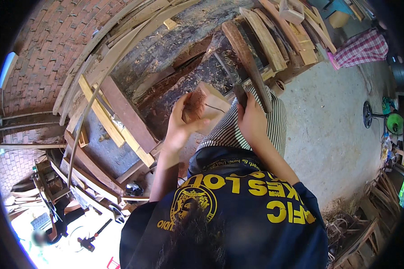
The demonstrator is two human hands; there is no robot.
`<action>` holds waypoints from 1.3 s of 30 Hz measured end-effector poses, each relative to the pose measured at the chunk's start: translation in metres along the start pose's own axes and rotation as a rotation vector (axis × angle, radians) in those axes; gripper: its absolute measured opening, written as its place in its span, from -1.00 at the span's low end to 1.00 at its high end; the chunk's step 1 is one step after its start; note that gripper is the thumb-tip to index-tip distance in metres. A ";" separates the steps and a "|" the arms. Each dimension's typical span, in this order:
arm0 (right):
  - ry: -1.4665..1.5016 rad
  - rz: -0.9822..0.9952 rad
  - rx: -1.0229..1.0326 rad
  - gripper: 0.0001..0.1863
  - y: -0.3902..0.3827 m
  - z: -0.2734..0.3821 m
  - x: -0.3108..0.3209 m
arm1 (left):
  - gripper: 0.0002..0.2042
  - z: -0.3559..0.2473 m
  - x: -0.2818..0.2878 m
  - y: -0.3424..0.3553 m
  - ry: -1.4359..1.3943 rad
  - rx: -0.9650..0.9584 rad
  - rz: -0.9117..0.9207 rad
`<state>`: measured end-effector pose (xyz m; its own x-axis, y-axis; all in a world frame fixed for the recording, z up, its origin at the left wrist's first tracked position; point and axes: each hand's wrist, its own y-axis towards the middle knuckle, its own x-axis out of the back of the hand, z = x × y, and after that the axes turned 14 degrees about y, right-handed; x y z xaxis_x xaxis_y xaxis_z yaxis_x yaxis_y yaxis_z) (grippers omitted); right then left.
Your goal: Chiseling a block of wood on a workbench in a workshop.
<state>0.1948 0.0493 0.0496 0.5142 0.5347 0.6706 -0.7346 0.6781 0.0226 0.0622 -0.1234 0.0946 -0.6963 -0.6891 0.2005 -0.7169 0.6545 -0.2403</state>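
A chunky pale wooden block (215,105) with a rough brown end and a curved dark line across its face is held before my lap. My left hand (184,120) grips it from the left, fingers and thumb spread round its rough end. In my right hand (252,120) is the dark handle of a long narrow bladed tool (239,92), which looks like a chisel. Its blade points up and away to the left, apart from the block. A long, curved brown wooden piece (247,58) slants down beside my right hand, over my striped trouser leg (277,119).
Dark workbench top (143,65) strewn with shavings lies ahead. Wooden boards (128,114) lie at the left, and more curved timbers (265,38) at the far right. A checked cloth (361,48) hangs beyond the concrete floor (323,116). Scrap wood (359,242) is piled at lower right.
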 end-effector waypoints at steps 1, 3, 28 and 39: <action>-0.051 -0.049 0.059 -0.44 0.007 -0.003 -0.009 | -0.15 0.001 0.000 -0.003 0.243 -0.127 -0.065; -0.018 -0.017 0.064 -0.43 0.019 -0.009 -0.017 | -0.12 -0.019 -0.001 -0.010 0.324 -0.142 -0.107; 0.290 0.030 0.265 -0.47 0.046 -0.013 -0.009 | -0.11 -0.015 -0.001 -0.017 0.868 -0.402 -0.185; 0.093 -0.097 0.172 -0.57 0.070 0.001 -0.031 | -0.10 -0.015 -0.005 -0.015 0.861 -0.433 -0.201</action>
<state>0.1275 0.0799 0.0309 0.6190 0.5206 0.5880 -0.7401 0.6371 0.2151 0.0753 -0.1249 0.1118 -0.2235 -0.4504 0.8644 -0.6558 0.7256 0.2084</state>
